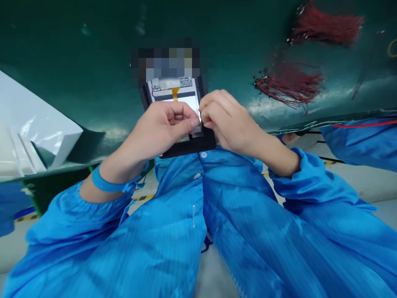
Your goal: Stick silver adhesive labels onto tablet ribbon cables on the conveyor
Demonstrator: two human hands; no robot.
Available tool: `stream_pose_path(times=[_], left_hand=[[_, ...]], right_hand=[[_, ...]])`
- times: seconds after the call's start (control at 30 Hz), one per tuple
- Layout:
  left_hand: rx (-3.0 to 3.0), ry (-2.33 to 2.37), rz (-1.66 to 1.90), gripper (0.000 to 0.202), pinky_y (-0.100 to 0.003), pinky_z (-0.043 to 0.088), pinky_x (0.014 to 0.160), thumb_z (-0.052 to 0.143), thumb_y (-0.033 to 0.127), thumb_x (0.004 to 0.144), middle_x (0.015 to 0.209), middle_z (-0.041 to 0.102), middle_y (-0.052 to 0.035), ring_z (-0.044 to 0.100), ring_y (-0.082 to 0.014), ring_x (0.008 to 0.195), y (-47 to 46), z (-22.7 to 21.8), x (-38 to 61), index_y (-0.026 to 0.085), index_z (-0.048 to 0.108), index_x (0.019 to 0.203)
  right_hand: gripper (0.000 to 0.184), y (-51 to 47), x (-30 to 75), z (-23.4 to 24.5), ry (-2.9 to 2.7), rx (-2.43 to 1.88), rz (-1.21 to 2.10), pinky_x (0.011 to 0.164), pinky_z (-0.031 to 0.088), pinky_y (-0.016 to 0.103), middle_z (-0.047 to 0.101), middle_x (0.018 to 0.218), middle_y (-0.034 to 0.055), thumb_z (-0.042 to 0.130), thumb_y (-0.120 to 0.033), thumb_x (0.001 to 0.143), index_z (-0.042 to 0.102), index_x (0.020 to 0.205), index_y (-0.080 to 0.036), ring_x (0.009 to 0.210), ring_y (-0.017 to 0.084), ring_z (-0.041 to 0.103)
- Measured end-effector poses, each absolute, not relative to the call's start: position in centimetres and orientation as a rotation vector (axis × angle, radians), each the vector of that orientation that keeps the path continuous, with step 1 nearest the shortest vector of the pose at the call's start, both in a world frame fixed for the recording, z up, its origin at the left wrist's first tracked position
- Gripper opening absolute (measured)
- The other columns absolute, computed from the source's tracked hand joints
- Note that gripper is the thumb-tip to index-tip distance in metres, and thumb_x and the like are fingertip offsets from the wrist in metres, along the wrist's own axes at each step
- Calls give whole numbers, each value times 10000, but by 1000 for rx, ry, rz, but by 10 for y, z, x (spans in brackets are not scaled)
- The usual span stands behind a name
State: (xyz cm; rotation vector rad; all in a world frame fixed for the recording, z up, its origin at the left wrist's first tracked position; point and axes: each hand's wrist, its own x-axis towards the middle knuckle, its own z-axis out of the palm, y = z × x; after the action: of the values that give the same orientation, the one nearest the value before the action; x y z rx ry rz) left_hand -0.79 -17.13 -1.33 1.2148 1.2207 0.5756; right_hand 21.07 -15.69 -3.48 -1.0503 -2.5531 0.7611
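Note:
A tablet-like device with a black frame lies near the table's front edge, its inside exposed. Along its far end runs a narrow circuit board, with an orange ribbon coming off it over a white panel. My left hand is over the middle of the device, thumb and forefinger pinched at its right side. Close beside it, my right hand has its fingers closed at the same edge. Whatever lies between the fingertips is too small to make out. The hands cover much of the panel.
Two bundles of thin dark red wires, a nearer bundle and a farther bundle, lie to the right on the green table. At left stands a white box-like object. Another person's blue sleeve shows at right. Pixelation hides the area beyond the device.

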Motion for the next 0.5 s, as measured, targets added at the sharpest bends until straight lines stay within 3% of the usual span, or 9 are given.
stream_pose_path(times=[0.13,0.3,0.5], left_hand=[[1213,1336,674,223,-236,379,494,781,384,942,646,560,-8,496,-108,542,-184,-10,-22,186,708,872],[1253,1325,782,273,-265,513,621,783,421,938,788,681,-50,649,-160,714,-208,-32,-27,166,701,886],[1446,1638,922,164,-289,501,635,689,347,1005,940,712,-40,649,-145,771,-238,-51,-50,223,730,1105]], right_hand=[[251,-161,189,-29,-2497,-1124,890,845,461,339,638,986,35,376,-362,1144,579,1196,-225,921,192,609],[261,-169,182,-35,-2571,-1034,746,841,426,347,687,985,61,405,-311,1123,639,1062,-213,945,216,608],[219,-170,196,-50,-2733,-940,787,728,351,336,724,921,85,471,-247,1062,668,990,-188,859,226,598]])
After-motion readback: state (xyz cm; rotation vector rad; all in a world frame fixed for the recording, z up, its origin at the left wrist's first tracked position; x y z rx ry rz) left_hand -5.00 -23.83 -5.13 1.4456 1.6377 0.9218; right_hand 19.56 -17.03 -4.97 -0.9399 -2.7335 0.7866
